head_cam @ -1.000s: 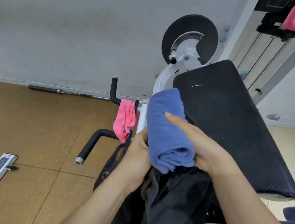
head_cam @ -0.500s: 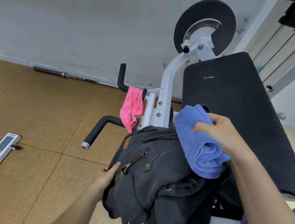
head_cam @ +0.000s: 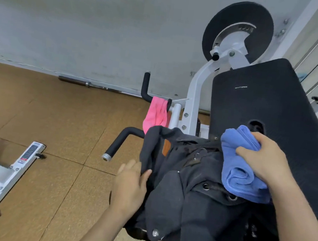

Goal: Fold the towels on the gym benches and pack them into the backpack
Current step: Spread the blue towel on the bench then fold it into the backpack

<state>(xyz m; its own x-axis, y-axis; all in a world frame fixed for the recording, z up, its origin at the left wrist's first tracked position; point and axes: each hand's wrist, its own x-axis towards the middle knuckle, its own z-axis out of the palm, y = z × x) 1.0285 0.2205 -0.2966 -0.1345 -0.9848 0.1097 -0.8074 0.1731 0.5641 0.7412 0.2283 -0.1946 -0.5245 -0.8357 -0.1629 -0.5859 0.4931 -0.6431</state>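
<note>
My right hand (head_cam: 257, 162) clamps the rolled towel (head_cam: 236, 170) over the backpack (head_cam: 182, 183). My left hand (head_cam: 130, 185) touches its flap, but I cannot tell whether it grips. The towel looks light and soft and may unroll, so I should hold it across the roll.

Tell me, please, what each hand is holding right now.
Left hand: pinches the edge of the backpack.
Right hand: grips the rolled blue towel.

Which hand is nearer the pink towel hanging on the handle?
Left. The left hand holds the backpack's left edge, just below the pink towel; the right hand grips the blue towel across the backpack, farther right.
</note>
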